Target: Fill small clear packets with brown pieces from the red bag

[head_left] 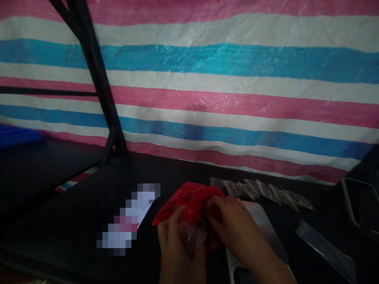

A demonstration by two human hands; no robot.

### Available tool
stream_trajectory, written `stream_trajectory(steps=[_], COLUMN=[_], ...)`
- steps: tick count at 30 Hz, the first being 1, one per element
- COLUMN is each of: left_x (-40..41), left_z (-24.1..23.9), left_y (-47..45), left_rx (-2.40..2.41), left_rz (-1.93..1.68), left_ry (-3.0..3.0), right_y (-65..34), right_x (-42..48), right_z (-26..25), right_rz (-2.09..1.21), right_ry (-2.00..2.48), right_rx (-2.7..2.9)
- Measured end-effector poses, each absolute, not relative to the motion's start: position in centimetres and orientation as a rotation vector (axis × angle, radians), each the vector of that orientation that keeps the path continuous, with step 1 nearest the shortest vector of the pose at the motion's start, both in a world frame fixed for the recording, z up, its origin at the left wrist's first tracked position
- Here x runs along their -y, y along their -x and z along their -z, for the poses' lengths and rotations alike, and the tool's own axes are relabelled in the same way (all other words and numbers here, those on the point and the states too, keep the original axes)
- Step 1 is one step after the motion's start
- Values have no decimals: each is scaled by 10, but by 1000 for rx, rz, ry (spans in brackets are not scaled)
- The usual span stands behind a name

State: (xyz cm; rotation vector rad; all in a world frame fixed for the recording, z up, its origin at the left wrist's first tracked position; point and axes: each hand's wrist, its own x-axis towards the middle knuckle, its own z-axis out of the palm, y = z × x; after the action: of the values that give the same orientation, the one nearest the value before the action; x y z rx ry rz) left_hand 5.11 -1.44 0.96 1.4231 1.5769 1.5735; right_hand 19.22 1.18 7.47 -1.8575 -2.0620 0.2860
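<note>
A red plastic bag lies gathered in front of me, its mouth toward my hands. My left hand is closed on a small clear plastic bag at the red bag's near side. Over the opening, my right hand has its fingers bent inward at the red bag, beside some dark bits. What those fingertips pinch is hidden. Under my right forearm sits a digital scale with a shiny plate and a pale body.
Several filled small clear bags overlap in a row behind the scale. An empty-looking clear bag and a phone-like device lie to the right. Left are a blurred-out paper, a black metal post and a blue object. Striped sheeting hangs behind.
</note>
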Motion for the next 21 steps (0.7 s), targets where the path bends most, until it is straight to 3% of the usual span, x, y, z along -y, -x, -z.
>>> stream_trajectory(steps=[21], left_x=[-5], left_z=[-16], left_y=[-24], left_rx=[-1477], left_rz=[-1596], left_ry=[-1154], right_y=[-179], right_x=[-2], right_z=[-72], right_rz=[-821], right_ry=[1640], right_rx=[1759])
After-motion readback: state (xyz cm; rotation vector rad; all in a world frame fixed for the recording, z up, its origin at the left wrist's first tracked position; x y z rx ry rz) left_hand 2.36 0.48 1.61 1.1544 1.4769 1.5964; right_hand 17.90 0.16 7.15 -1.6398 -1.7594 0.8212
